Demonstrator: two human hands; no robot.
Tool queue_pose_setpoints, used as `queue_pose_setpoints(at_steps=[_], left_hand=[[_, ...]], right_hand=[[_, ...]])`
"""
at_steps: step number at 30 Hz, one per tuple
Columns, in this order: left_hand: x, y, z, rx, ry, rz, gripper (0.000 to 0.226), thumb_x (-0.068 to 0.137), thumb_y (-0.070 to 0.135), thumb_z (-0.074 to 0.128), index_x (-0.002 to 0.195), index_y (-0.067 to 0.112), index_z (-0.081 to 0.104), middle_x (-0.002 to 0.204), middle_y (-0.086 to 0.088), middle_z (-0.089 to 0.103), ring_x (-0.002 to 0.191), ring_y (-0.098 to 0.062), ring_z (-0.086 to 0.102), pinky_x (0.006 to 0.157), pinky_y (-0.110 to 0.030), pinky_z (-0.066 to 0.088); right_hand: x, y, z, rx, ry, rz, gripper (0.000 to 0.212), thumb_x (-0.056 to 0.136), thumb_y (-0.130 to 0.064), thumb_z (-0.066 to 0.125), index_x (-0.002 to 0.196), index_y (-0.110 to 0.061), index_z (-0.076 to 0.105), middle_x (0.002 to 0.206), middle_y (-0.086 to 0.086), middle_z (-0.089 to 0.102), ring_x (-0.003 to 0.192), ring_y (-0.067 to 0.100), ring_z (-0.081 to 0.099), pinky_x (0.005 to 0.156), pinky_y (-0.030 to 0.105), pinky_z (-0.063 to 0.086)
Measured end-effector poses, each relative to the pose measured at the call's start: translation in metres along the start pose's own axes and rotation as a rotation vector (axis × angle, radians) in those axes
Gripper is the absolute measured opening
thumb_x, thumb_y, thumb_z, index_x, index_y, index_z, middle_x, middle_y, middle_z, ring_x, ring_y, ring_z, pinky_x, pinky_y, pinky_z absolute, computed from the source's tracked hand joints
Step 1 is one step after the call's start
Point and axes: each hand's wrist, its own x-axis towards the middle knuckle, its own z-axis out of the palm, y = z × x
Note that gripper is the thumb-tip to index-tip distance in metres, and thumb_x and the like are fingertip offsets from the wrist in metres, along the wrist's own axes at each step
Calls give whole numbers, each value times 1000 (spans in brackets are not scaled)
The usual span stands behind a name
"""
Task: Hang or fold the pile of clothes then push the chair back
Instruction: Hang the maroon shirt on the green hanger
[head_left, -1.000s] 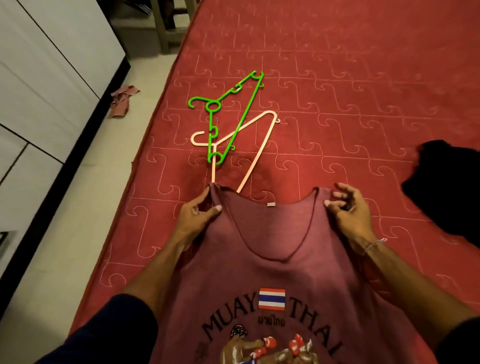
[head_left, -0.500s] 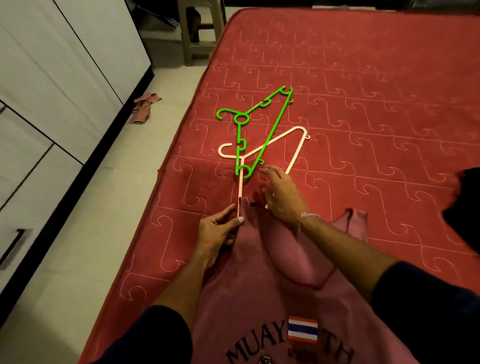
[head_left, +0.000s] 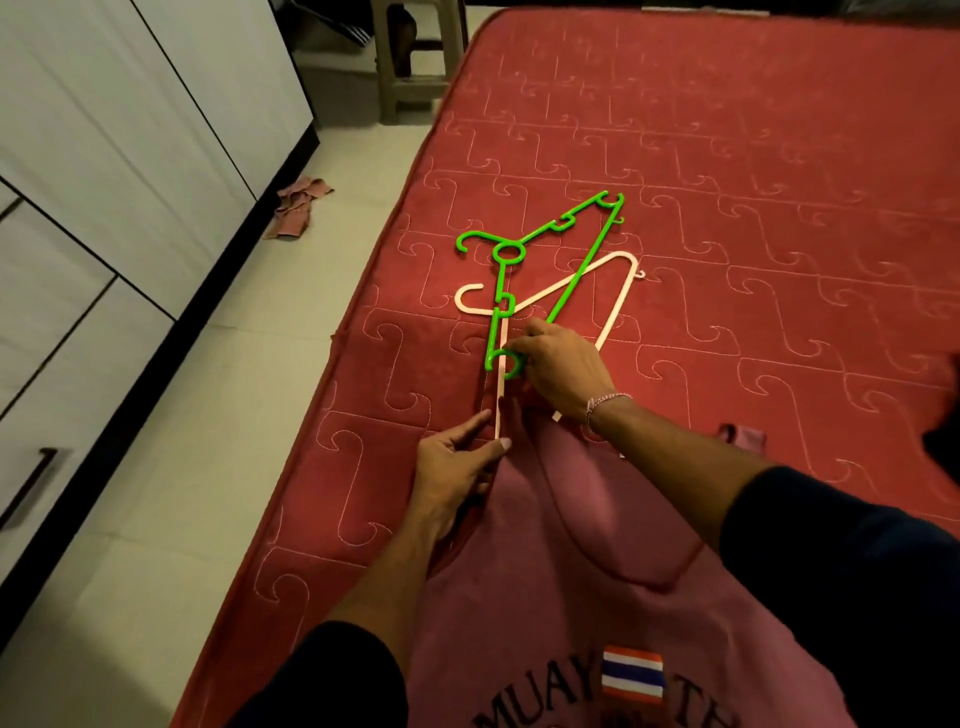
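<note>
While both hands work at the near edge of the bed (head_left: 753, 156), the scene reads as follows.

Left hand (head_left: 457, 467): at about 7 o'clock from the hangers; thumb and forefinger are extended and pinch the left shoulder strap of the tank top (head_left: 597, 571) right beside the lower end of the pink hanger (head_left: 618, 301).

Right hand (head_left: 563, 364): reaches forward across the shirt's neckline; its fingers curl around the lower corner of the green hanger (head_left: 587, 260), where that hanger lies over the pink one. A bracelet (head_left: 605, 404) circles the wrist.

Tank top: maroon, printed with lettering and a striped flag, spread flat on the bed at 6 o'clock, collar pointing to 12 o'clock; its right strap lies free at 3 o'clock from the right wrist.

Hangers: green crossed on top of pink, both flat on the red quilted cover, at 12 o'clock from the shirt.

Dark garment (head_left: 943, 447): partly seen at the frame's 3 o'clock edge.

Stool (head_left: 410, 62): stands on the floor at 11 o'clock, beside the bed's far corner.

Wardrobe (head_left: 104, 156): white doors fill the 9 o'clock side.

Cloth scrap (head_left: 298, 205): crumpled on the floor by the wardrobe base.
</note>
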Motion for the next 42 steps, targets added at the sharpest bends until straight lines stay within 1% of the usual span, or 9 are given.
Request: queue_pose_setpoints(at_steps=[8,15,19,22,25,28,35,39,42], left_hand=[[-5,2,0,-31,-110,1,59,80,1,77,135,16,62,72,4,69,48,-4,49,43,-17,40],[-1,4,-5,-9,-139,18,64,89,-13,61,146,11,47,106,-10,74,75,-4,70,66,-18,57],[-1,4,-1,24,-77,28,68,85,-19,59,144,11,49,117,-19,67,75,-1,70,65,-18,58],[1,2,0,7,-46,36,69,81,-17,66,143,8,51,110,-24,70,76,-5,71,63,-20,58],[0,1,0,-6,-20,33,67,79,-12,71,140,10,54,98,-18,73,76,-9,72,61,-20,57],[-2,-1,4,-13,-5,44,65,75,-6,80,134,11,60,93,-11,76,75,-10,71,67,-20,58],[-11,5,24,199,232,132,31,71,14,89,98,5,78,81,-8,76,57,-3,65,54,-16,51],[-12,25,37,626,312,175,36,69,40,89,100,25,79,93,5,77,79,-10,70,68,-23,51],[-14,45,46,848,296,216,24,76,34,83,98,29,79,96,4,77,89,-21,70,74,-28,53]], right_hand=[[-92,-50,-21,-162,157,-93,15,67,-36,79,82,-32,78,69,-6,66,60,23,65,56,29,40],[-125,-49,-10,182,-115,-37,48,67,-50,85,108,-26,74,94,-5,73,89,19,67,66,31,44],[-118,-8,-14,201,-4,12,56,73,-66,77,107,-22,69,91,-4,66,84,18,60,72,34,46],[-125,41,-14,-16,167,226,57,87,-64,61,115,-15,61,104,6,62,95,28,54,81,43,45],[-140,90,-18,-210,94,551,65,90,-60,58,125,-5,55,115,21,57,104,41,52,86,49,44],[-148,115,-22,-296,35,550,51,96,-50,53,125,-8,59,110,23,57,102,43,52,87,51,43],[-160,134,-58,-55,11,370,30,100,-39,50,105,-10,60,89,12,40,79,39,52,66,46,47],[-184,142,-86,-44,66,336,37,99,-47,42,105,-15,59,86,5,38,71,35,51,60,45,47],[-198,149,-106,-110,87,372,39,98,-49,41,114,-19,61,86,6,42,71,39,56,56,41,45]])
